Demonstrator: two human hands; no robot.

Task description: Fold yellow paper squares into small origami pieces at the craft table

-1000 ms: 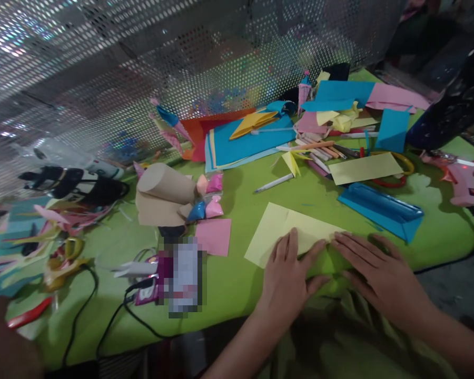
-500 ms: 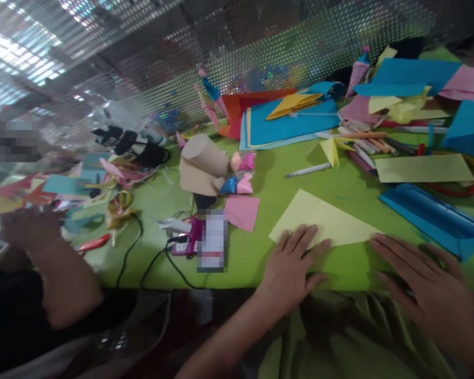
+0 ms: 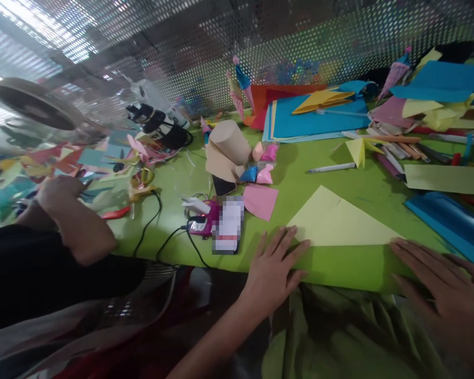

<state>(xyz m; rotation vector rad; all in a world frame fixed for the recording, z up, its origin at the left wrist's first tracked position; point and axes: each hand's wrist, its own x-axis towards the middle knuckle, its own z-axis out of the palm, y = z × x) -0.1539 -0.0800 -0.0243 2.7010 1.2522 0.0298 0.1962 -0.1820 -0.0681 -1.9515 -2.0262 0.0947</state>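
"Start with the head view. Where is the paper?"

"The yellow paper [image 3: 339, 221] lies flat on the green table [image 3: 339, 266], just ahead of me and between my hands. It looks like a folded triangle, its peak pointing away from me."

"And its long axis?"

"Across me, side to side. The long straight edge is the near one, running from my left hand [image 3: 274, 268] to my right hand [image 3: 438, 289]."

"Which hand is nearer?"

"Neither, that I can tell — each is at its own end. My left fingertips touch the left corner, and my right fingertips are at the right tip. The peak sits nearer the left end."

"Are you pinching it?"

"No. Both hands are palm down, thumbs apart from the fingers. The left fingers are spread; the right ones lie closer together. How hard either presses, I can't tell."

"What's around it?"

"A pink square [image 3: 260, 201] lies beyond my left hand, off to the left, with a pen [image 3: 332, 168] past the peak. A blue folded paper [image 3: 444, 218] is beyond my right fingers. Well off to the left — a co-worker's arm [image 3: 79, 226], apart from my own hands."
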